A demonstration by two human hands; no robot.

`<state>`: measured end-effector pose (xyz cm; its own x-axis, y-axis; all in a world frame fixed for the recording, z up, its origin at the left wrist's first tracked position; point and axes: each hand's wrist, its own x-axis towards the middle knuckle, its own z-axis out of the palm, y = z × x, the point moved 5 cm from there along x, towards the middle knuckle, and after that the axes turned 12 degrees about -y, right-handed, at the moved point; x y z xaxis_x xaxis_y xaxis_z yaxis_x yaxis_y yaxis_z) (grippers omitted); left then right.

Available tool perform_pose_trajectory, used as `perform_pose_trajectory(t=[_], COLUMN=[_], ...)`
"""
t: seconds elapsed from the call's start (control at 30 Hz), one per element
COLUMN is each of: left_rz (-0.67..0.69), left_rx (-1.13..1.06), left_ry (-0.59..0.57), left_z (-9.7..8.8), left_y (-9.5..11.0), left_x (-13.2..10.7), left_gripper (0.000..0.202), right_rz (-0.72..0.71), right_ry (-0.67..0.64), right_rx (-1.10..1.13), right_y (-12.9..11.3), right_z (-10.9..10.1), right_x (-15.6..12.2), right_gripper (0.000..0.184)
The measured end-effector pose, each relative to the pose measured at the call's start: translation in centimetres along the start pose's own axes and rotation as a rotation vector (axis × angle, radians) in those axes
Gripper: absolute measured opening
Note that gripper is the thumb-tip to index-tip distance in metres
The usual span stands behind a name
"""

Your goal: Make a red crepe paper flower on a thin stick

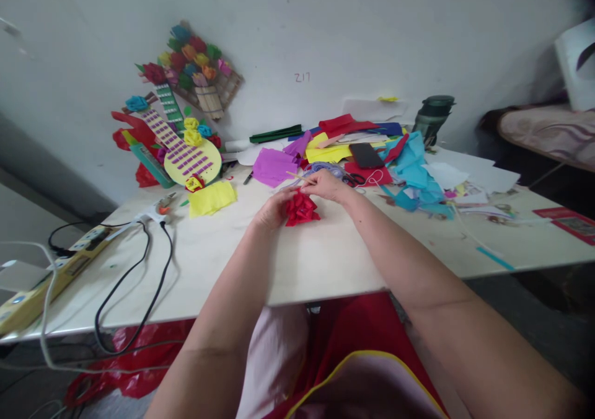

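Note:
A crumpled red paper flower [302, 209] is at the middle of the table. My left hand [273, 209] is closed on its left side, with the fingertips partly hidden behind the petals. Just above the flower, my right hand [327, 185] pinches a thin wooden stick [294, 175] that points up and to the left. The right fingertips meet the flower's upper edge, close to the left fingers. Behind the hands lie purple paper [275, 167] and a coil of pale cord [325, 169].
Yellow paper [212, 198], a decorated paper guitar [190, 158] and a glue bottle [149, 163] are on the left. Black scissors [356, 179], a phone [366, 155] and blue paper [416, 170] lie right. A power strip [77, 267] with cables runs along the left edge.

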<state>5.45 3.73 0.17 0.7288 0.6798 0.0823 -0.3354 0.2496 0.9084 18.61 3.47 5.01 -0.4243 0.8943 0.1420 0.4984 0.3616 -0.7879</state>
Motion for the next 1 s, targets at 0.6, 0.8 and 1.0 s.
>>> perform_pose_trajectory(t=[0.6, 0.8, 1.0], left_rz=[-0.093, -0.062, -0.008], left_rx=[-0.064, 0.012, 0.083], left_ry=[0.309, 0.317, 0.314], left_z=[-0.5, -0.8, -1.4], left_y=[-0.5, -0.2, 0.0], left_x=[-0.1, -0.2, -0.2], left_gripper=[0.006, 0.005, 0.004], right_rz=[0.043, 0.016, -0.033], right_ry=[0.022, 0.005, -0.021], right_rx=[0.008, -0.036, -0.141], right_y=[0.6, 0.4, 0.6], right_z=[0.0, -0.1, -0.1], right_x=[0.2, 0.3, 0.6], right_gripper=[0.022, 0.031, 0.022])
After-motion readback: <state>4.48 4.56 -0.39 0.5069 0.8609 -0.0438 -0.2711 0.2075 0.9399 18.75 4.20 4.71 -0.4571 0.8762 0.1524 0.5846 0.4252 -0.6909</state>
